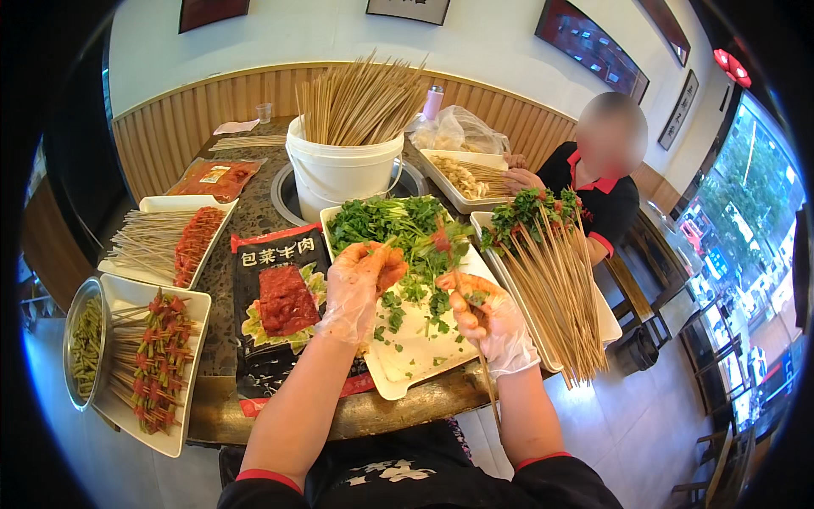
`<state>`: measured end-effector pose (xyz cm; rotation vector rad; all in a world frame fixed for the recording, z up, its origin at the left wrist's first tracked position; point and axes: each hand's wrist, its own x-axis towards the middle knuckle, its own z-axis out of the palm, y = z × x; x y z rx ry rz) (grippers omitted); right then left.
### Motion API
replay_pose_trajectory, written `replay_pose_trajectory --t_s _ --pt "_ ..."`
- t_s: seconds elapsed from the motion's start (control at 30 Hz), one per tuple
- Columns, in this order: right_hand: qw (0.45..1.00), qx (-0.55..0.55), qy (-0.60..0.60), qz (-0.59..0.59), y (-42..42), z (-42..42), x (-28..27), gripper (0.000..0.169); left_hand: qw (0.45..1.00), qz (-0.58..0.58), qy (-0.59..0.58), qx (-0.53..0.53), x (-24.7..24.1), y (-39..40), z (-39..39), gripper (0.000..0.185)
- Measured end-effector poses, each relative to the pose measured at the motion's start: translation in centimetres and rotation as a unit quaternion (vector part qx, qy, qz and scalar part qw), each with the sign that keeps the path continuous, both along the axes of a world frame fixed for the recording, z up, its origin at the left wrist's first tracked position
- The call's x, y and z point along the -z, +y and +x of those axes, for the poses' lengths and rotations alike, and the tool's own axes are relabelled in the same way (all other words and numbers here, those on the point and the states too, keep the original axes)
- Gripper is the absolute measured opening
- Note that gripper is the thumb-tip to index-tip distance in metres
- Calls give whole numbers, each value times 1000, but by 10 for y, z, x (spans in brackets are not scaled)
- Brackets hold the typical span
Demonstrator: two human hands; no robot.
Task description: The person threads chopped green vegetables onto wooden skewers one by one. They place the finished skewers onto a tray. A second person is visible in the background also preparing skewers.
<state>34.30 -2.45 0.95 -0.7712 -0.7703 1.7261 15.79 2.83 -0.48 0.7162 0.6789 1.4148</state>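
In a clear plastic glove, my right hand (478, 312) grips a bamboo skewer (486, 375). Near the skewer's upper end sit a piece of red meat (441, 239) and green cilantro leaves (459, 234). My left hand (365, 280), gloved and smeared red, has its fingers curled together just left of the skewer; a bit of green shows at the fingertips, but what they hold is unclear. Beneath both hands lies a white tray (397, 375) with a heap of cilantro (381, 219) at its far end. Red marinated meat (287, 302) rests on a black printed package (254, 369) to the left.
A white bucket (343, 175) of bamboo skewers (362, 102) stands behind. Right is a tray (607, 312) of cilantro skewers (553, 280). Left are trays of meat skewers (197, 248) and green-vegetable skewers (162, 362), plus a metal bowl (87, 347). A co-worker (604, 197) handles another tray (467, 202).
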Motion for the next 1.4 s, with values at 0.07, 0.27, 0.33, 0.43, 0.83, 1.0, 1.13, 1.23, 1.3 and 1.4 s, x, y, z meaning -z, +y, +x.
replay_pose_trajectory --t_s 0.07,0.27,0.33,0.43,0.83,1.0,1.13,1.23,1.3,1.4 --pt "999 -15 -38 6 -4 -9 4 26 997 -26 -68 -36 4 3 0 8" --pt "987 -27 -157 5 -15 -44 18 31 980 -83 -176 -30 1 4 -4 12" --pt "988 -32 -153 7 -15 -48 19 29 980 -87 -175 -24 0 3 -8 13" --pt "987 -39 -155 11 -14 -47 24 31 983 -86 -157 -42 2 5 -9 14" --pt "982 -17 -190 3 -21 -44 13 31 986 -60 -159 -2 5 6 -9 11" --pt "958 71 -266 79 -29 -47 2 27 987 -83 -130 -38 13 15 -8 12" --pt "773 213 -514 305 -20 -43 15 25 992 -54 -110 -16 12 10 -8 13" --pt "664 253 -586 388 -17 -40 25 28 993 -65 -87 -39 10 9 -9 13" --pt "648 256 -599 395 -20 -48 24 27 987 -80 -115 -73 5 7 -6 13" --pt "596 260 -626 432 -22 -57 27 23 984 -87 -104 -119 5 4 -1 15"
